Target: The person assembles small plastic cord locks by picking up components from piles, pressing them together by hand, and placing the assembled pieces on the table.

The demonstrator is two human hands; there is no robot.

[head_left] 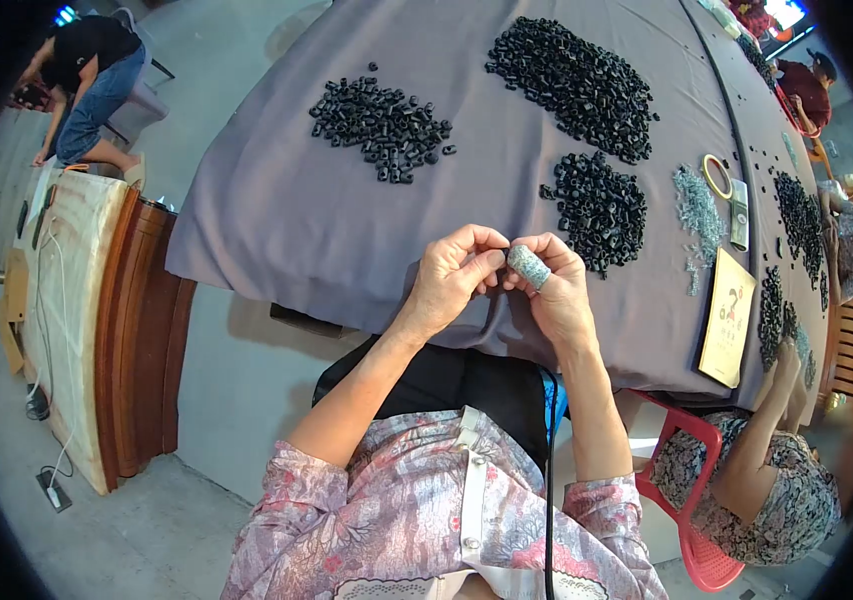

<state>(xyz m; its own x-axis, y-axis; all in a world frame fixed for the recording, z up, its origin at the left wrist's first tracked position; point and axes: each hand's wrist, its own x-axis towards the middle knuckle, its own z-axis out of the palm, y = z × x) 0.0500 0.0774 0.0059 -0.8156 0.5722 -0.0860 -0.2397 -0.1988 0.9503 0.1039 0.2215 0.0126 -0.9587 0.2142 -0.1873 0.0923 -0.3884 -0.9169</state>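
Observation:
My left hand point(449, 275) and my right hand point(559, 292) meet above the near edge of the grey cloth, fingertips pinched close together. Between them shows a small black plastic piece point(505, 254), mostly covered by the fingers. A speckled grey wrap point(529, 267) covers one digit of my right hand. Just beyond my right hand lies a pile of small black plastic pieces point(602, 212). A looser pile of such pieces point(382, 128) is farther off to the left, and the largest pile point(572, 85) is at the back.
The grey tablecloth point(277, 200) hangs over the table's edge. On the right are small clear pieces point(699, 220), a tape roll point(717, 176) and a yellow booklet point(727, 318). A person sits on a red chair point(697, 500) at right. A wooden-sided counter point(137, 340) stands left.

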